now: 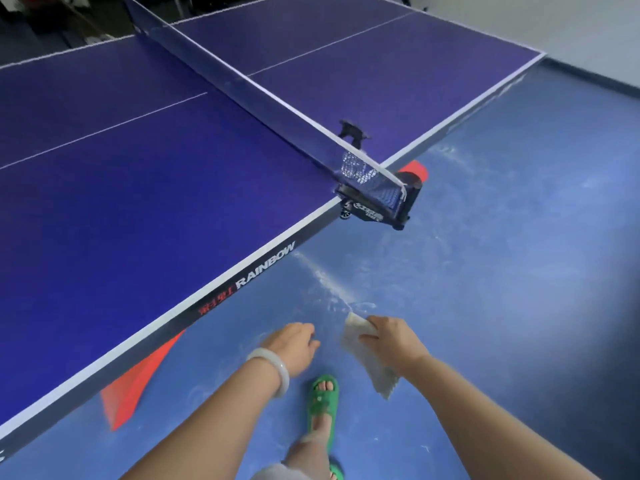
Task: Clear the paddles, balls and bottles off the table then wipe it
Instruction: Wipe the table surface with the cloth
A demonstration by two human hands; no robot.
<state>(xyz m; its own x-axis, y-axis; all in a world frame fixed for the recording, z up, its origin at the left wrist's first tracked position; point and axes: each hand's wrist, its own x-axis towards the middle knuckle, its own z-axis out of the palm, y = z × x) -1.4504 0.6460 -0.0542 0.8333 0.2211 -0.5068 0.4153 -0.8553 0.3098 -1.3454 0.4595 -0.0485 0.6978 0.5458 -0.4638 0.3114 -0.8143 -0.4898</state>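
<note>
With the worktop (145,188) bare, wiping is in hand — right grip (389,337) closed on the cloth (367,362), left grip (294,344) loosely curled, empty; next, likely carry the cloth left onto the near surface.

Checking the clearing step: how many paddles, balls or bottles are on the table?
0. The table shows only its net; its left end is out of frame. The right hand holds a cloth.

light: even, soft | glare: pale sheen on floor (502,254) | edges: wide-angle bowing, slight blur
</note>
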